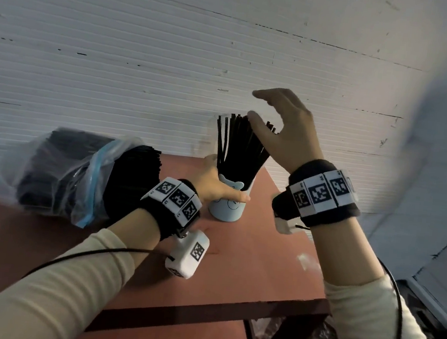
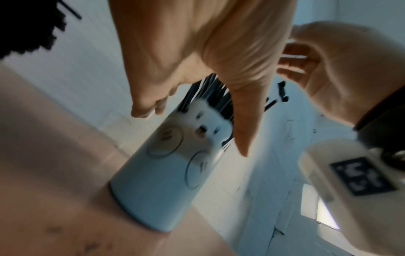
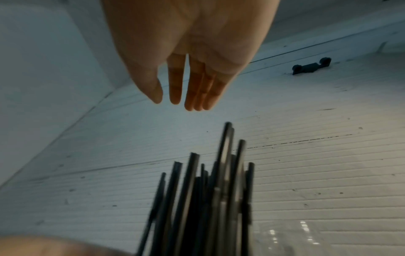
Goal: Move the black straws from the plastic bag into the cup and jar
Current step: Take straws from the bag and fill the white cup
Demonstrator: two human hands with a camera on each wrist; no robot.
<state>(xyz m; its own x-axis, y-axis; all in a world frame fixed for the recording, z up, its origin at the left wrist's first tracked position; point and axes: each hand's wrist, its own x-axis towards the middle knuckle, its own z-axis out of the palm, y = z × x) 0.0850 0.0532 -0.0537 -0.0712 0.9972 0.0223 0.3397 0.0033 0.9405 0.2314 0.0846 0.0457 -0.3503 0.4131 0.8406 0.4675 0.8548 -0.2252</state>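
Up against a white ribbed wall [image 1: 173, 53], left hand [image 1: 215, 187] grips the cup [image 1: 226, 211] on the red table [image 1: 247, 268], right hand [image 1: 284, 128] open.

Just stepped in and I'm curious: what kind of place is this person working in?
Probably a plain workroom or makeshift recording corner, not a kitchen: a small reddish-brown table pushed against a scuffed white ribbed wall panel, holding only a clear plastic bag of black straws and a pale blue cup.

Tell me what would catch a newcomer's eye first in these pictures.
First, the fan of black straws standing in the pale blue cup near the back of the reddish table, with the left hand curled round the cup and the open right hand at the straw tops. Next, the plastic bag lying on the table's left, still packed with black straws.
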